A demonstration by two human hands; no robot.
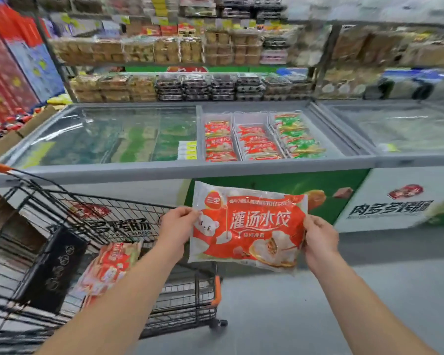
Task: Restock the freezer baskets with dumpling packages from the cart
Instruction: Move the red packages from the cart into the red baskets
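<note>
- Right now a red-and-white dumpling pack [249, 224] is held up flat, face toward the camera, in front of the freezer [164, 170] and over the far end of the cart [69, 226].
- Left hand [176, 226] grips the pack's left edge, thumb on the front and fingers curled behind it.
- Right hand [318, 239] pinches the right edge the same way; its fingers [310, 221] press on the front of the wrapper.
- Both forearms reach forward from the bottom of the frame, the left one crossing above the cart.
- More red packs [108, 267] lie in the cart, leaning against its wire side next to a black flap [51, 270]; how many I cannot tell, since the arm covers part of the pile.
- Behind the held pack, the freezer's open section shows three clear baskets side by side.
- Left basket [217, 116] holds red packs; the middle basket [250, 116] holds red packs too; the right basket [286, 114] holds green ones.
- Sliding glass lids [108, 134] cover the rest of the freezer to the left, and a second freezer [408, 139] adjoins on the right.
- Shelves [164, 65] above the freezers carry boxed and bagged baked goods, blurred in this view.
</note>
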